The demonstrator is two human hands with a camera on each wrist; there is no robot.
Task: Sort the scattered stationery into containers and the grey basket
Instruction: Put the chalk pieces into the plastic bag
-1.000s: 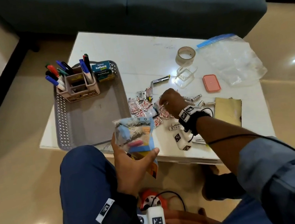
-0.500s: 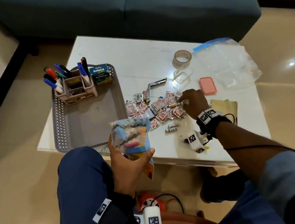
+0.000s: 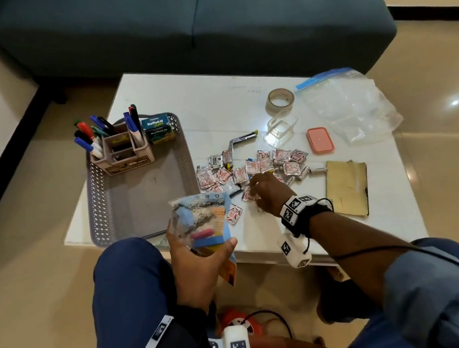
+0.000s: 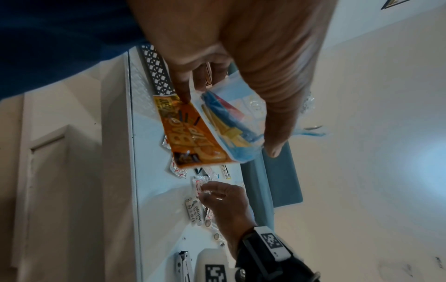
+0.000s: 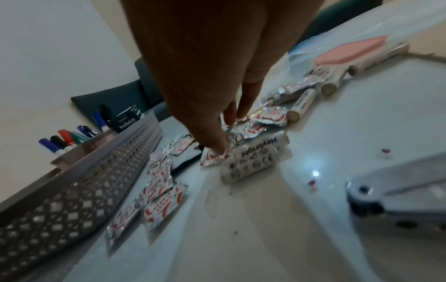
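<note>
My left hand (image 3: 200,236) holds a clear and blue pack of coloured clips (image 3: 201,216) upright, just off the table's near edge. The pack's orange card (image 4: 190,137) faces the left wrist view. My right hand (image 3: 254,191) reaches down into a pile of red-and-white foil sachets (image 3: 265,163) on the white table (image 3: 211,93). Its fingertips pinch one sachet (image 5: 212,156) lying against white batteries (image 5: 253,160). The grey basket (image 3: 98,192) stands at the left with a pen holder (image 3: 122,156) of markers and two small boxes (image 3: 157,128) in its far end.
A stapler (image 3: 242,139), a tape roll (image 3: 279,100), a clear box (image 3: 280,131), a pink lid (image 3: 320,140), a zip bag (image 3: 351,106) and a brown envelope (image 3: 347,189) lie on the table's right half. A blue sofa (image 3: 200,15) stands behind it.
My right hand went from the pile's middle out to its right side, then came back to the near edge of the pile and took hold of a sachet. The left hand kept the pack still.
</note>
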